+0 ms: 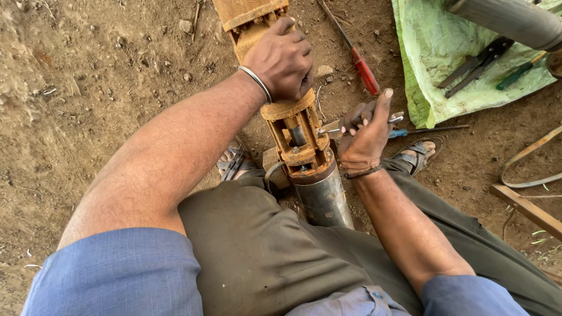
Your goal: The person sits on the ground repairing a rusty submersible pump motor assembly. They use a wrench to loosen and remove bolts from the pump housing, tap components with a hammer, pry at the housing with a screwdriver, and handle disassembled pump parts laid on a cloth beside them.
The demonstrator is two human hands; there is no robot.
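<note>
Dirt ground [105, 88] | left hand [282, 58] grip closed on rusty pump [298, 140] | right hand [363, 137] grip clasps spanner [333, 131] | green sack [433, 52] right

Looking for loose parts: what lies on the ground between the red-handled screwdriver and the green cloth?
Bare dirt in the head view, between the red-handled screwdriver and green cloth.

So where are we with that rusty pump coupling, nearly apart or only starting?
Early, it seems. Done: tools lie out on the green sheet. In hand: the left hand steadies the rusty pump body while the right hand works a wrench at its coupling. Left: the sections are joined yet.
</note>
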